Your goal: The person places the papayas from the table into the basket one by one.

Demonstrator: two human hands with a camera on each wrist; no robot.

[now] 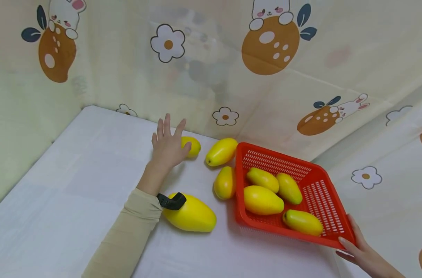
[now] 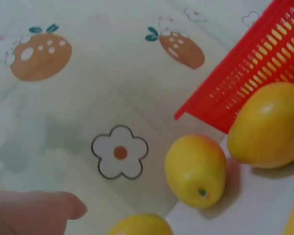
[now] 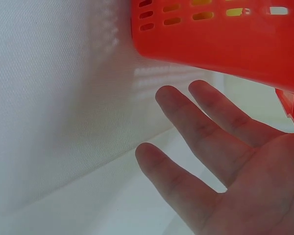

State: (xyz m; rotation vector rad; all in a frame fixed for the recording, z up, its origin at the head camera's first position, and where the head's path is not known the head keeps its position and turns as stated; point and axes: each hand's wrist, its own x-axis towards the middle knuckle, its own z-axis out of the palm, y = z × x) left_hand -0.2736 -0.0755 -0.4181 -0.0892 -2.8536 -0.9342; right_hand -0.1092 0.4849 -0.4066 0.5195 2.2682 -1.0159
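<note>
My left hand [image 1: 170, 148], fingers spread, is over a yellow, mango-like fruit [image 1: 194, 147] near the table's back edge and partly hides it. Whether it touches the fruit I cannot tell. In the left wrist view, part of that hand [image 2: 36, 213] shows at lower left. My right hand [image 1: 365, 253] grips the right corner of a red plastic basket [image 1: 322, 208], thumb over the rim. Below the basket, several of its fingers [image 3: 201, 132] stretch out in the right wrist view. Several yellow fruits [image 1: 263, 200] lie inside the tilted basket.
Two yellow fruits, one at the back [image 1: 222, 152] and one nearer [image 1: 224, 183], lie by the basket's left side. A larger yellow fruit [image 1: 193, 216] rests under the left wrist's black band [image 1: 172, 201]. A patterned curtain [image 1: 197, 77] borders the white table [image 1: 75, 185].
</note>
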